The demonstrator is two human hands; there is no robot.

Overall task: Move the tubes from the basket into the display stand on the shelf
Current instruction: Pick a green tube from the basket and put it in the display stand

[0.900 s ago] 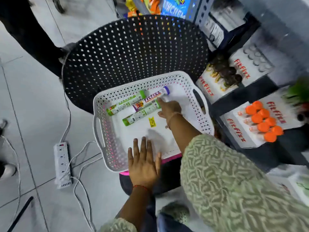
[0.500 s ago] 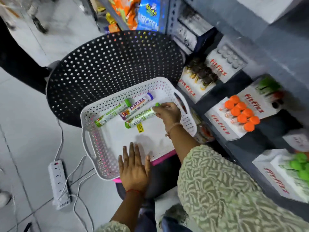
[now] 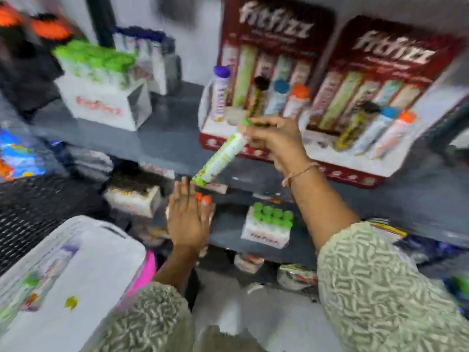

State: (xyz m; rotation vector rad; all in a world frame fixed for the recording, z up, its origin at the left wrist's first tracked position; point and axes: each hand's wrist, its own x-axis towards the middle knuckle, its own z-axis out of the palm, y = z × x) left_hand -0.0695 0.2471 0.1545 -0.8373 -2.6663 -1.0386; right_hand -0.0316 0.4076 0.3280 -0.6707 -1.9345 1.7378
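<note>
Pretty blurry shot, but the right hand (image 3: 275, 142) is pinching the capped top end of a white tube with green print and a green cap (image 3: 220, 156). The tube slants down and to the left from the fingers, in the air in front of the red Fitfizz cardboard display stand (image 3: 256, 72) on the grey metal shelf (image 3: 162, 138). Its lower end sits just above the fingertips of the left hand (image 3: 187, 222), which is flat and open, holding nothing. The white perforated plastic basket (image 3: 83, 252) is at lower left with blurred tubes inside.
</note>
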